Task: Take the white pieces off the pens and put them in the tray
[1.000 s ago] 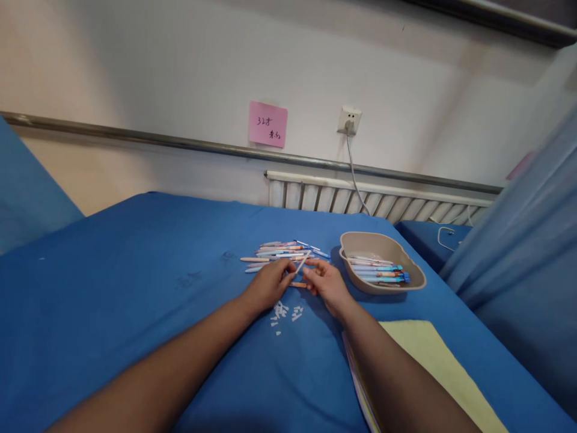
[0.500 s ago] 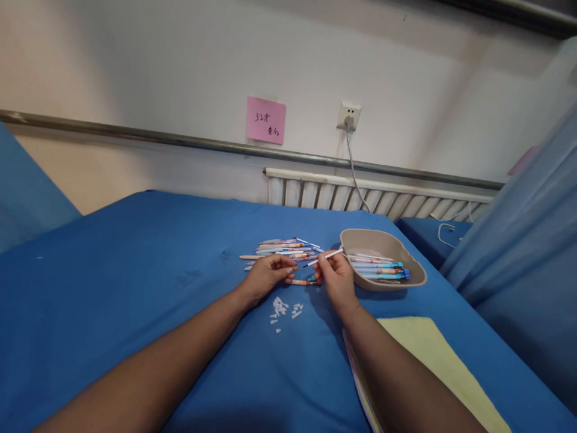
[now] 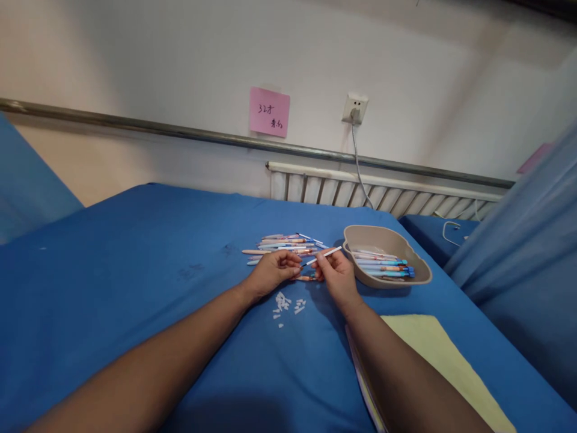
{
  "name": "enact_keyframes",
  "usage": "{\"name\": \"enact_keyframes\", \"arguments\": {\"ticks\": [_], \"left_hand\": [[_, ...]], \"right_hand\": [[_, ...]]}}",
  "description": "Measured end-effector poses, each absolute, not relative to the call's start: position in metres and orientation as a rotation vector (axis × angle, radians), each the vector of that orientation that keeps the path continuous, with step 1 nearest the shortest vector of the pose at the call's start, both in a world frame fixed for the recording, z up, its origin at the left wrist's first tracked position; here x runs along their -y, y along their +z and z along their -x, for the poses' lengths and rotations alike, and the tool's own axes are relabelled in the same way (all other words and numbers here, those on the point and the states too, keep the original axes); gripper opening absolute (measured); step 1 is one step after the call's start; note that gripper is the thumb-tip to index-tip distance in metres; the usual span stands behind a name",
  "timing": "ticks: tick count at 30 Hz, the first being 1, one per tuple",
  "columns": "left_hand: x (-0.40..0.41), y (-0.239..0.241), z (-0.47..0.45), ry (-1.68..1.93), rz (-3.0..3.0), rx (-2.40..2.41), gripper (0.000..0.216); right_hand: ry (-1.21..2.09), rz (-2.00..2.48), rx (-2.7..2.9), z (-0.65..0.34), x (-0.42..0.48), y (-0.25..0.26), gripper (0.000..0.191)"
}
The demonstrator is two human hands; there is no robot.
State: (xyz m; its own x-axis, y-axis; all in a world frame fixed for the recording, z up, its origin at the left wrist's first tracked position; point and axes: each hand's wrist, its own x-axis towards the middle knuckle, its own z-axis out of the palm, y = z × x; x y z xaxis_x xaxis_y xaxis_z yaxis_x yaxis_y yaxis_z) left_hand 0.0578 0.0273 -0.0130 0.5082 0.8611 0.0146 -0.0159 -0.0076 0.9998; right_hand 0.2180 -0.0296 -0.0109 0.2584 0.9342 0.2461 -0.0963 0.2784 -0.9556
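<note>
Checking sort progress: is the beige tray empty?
No, the beige tray holds several pens lying side by side.

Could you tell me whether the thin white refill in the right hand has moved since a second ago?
Yes. The refill has swung from pointing up over the pen pile to pointing right, toward the beige tray.

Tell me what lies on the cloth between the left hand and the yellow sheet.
In the head view, small white bits lie scattered on the blue cloth between the left hand and the yellow sheet; the right forearm crosses there too.
</note>
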Motion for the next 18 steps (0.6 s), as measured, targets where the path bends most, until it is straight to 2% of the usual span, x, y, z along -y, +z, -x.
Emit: {"name": "enact_keyframes", "arguments": {"ticks": [18], "left_hand": [[-0.0261, -0.0104, -0.0573, 0.832, -1.486, -0.813, 0.030]], "right_hand": [[0.835, 1.020, 1.007, -0.2205, 0.0289, -0.0114, 0.031]]}}
